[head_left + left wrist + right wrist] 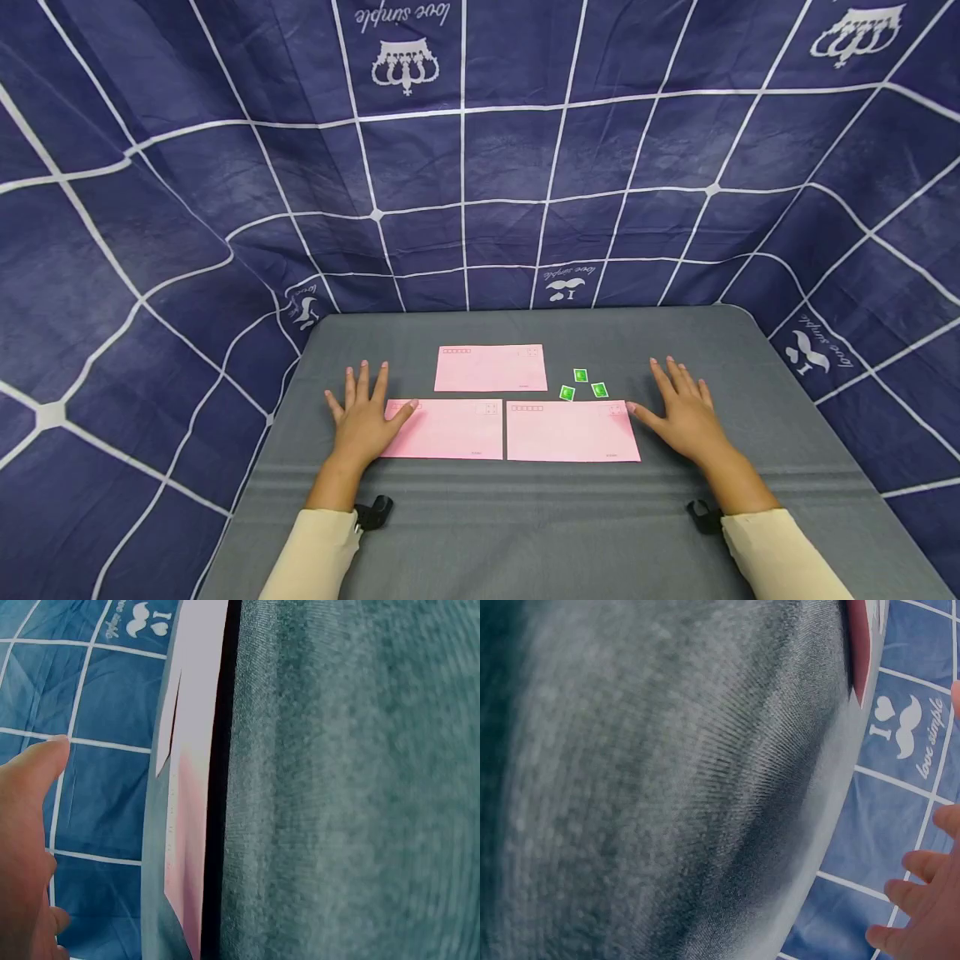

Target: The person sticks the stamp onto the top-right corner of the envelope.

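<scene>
Three pink envelopes lie flat on the grey table. One envelope (491, 368) is at the back, with a front left envelope (450, 432) and a front right envelope (573, 433) side by side before it. My left hand (363, 427) is spread out at the left, its thumb overlapping the front left envelope's corner in the head view. At the right, my right hand (688, 423) has its fingers spread, thumb tip right at the front right envelope's upper corner. Several small green stamps, among them one stamp (581, 376), lie between the back envelope and my right hand. Neither hand holds anything.
Grey cloth covers the table (555, 533). Behind it and along both sides hangs a dark blue curtain (502, 158) with white grid lines. Each wrist wears a black strap mount, such as the left mount (373, 512).
</scene>
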Available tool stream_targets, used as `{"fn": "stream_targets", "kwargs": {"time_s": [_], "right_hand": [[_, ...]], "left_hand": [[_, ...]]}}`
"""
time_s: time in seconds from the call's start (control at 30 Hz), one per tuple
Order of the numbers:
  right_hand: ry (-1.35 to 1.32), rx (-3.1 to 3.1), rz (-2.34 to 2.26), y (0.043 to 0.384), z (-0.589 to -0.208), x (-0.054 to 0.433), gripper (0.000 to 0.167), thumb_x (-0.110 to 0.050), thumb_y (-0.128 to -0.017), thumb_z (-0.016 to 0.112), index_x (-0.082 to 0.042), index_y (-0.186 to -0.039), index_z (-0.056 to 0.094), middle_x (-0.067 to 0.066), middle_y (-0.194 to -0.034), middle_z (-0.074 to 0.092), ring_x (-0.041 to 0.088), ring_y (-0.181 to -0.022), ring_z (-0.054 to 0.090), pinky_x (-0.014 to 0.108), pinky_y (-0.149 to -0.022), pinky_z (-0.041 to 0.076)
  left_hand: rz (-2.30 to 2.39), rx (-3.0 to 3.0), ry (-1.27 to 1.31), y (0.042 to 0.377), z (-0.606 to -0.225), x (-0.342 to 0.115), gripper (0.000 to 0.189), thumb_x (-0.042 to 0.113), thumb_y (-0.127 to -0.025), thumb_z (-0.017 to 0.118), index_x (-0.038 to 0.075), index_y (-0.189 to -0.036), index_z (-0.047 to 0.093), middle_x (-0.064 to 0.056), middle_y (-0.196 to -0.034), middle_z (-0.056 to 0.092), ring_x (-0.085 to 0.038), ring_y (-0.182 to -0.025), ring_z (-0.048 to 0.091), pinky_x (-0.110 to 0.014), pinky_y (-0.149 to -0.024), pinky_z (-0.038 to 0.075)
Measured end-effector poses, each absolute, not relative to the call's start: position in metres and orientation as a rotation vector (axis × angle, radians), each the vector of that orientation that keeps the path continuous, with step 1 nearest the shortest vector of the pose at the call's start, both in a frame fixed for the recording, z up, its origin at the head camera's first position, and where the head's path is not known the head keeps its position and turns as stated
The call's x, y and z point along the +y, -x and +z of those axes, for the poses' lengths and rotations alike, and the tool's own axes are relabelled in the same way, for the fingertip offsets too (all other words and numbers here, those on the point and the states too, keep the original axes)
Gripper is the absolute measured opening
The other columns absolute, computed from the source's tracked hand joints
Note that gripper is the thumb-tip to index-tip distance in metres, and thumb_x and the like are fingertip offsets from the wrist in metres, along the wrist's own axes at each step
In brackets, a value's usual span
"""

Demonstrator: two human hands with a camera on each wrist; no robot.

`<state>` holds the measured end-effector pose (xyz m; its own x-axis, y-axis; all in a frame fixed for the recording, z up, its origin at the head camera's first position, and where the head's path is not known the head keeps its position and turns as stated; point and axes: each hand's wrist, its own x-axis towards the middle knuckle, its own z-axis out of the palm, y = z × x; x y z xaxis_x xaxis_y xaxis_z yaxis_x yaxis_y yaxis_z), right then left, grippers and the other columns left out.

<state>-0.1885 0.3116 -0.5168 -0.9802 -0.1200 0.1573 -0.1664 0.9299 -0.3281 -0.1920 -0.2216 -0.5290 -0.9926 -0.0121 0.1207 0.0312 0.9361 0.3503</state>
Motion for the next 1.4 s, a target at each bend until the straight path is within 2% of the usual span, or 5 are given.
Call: {"fn": "stream_targets", "kwargs": {"time_s": [0.17,0.33,0.6,1.1,1.4], "right_hand": [[-0.225,-2.959,0.525,0.189,-0.517,0.310,0.095,-0.062,-0.091,0.063,-0.009,-0.160,0.026,0.032,-0.162,0.024,0.056,-0.148,0.023,0.075,-0.115,0.016],[-0.241,-2.969,0.556,0.191,-0.520,0.308,0.092,-0.060,-0.093,0.063,-0.008,-0.160,0.027,0.032,-0.161,0.027,0.057,-0.145,0.028,0.074,-0.113,0.021],[-0.311,-2.970,0.600,0.195,-0.522,0.305,0.081,-0.053,-0.096,0.061,-0.006,-0.157,0.034,0.032,-0.157,0.034,0.057,-0.140,0.036,0.074,-0.110,0.027],[-0.350,-2.944,0.663,0.197,-0.526,0.296,0.074,-0.045,-0.098,0.063,-0.006,-0.155,0.038,0.030,-0.143,0.049,0.052,-0.134,0.046,0.070,-0.108,0.035],[-0.342,-2.961,0.711,0.199,-0.529,0.294,0.064,-0.037,-0.097,0.067,-0.001,-0.147,0.048,0.028,-0.135,0.055,0.049,-0.128,0.052,0.066,-0.106,0.040]], "left_hand": [[-0.583,-2.932,0.029,0.193,-0.530,-0.217,0.095,0.068,-0.090,0.058,0.017,-0.162,0.023,-0.023,-0.169,0.012,-0.046,-0.157,-0.001,-0.079,-0.115,0.000],[-0.686,-2.892,0.058,0.192,-0.528,-0.209,0.088,0.059,-0.094,0.061,0.018,-0.162,0.023,-0.021,-0.168,0.017,-0.043,-0.158,0.005,-0.076,-0.117,0.009],[-0.743,-2.865,0.131,0.191,-0.528,-0.195,0.081,0.052,-0.095,0.064,0.016,-0.160,0.031,-0.021,-0.165,0.028,-0.044,-0.154,0.021,-0.071,-0.118,0.023],[-0.870,-2.834,0.239,0.182,-0.528,-0.170,0.072,0.044,-0.095,0.067,0.012,-0.155,0.041,-0.020,-0.158,0.039,-0.044,-0.148,0.035,-0.069,-0.115,0.030],[-0.912,-2.861,0.301,0.175,-0.528,-0.150,0.063,0.040,-0.099,0.063,0.007,-0.150,0.048,-0.016,-0.155,0.046,-0.037,-0.145,0.042,-0.057,-0.118,0.036]]}}
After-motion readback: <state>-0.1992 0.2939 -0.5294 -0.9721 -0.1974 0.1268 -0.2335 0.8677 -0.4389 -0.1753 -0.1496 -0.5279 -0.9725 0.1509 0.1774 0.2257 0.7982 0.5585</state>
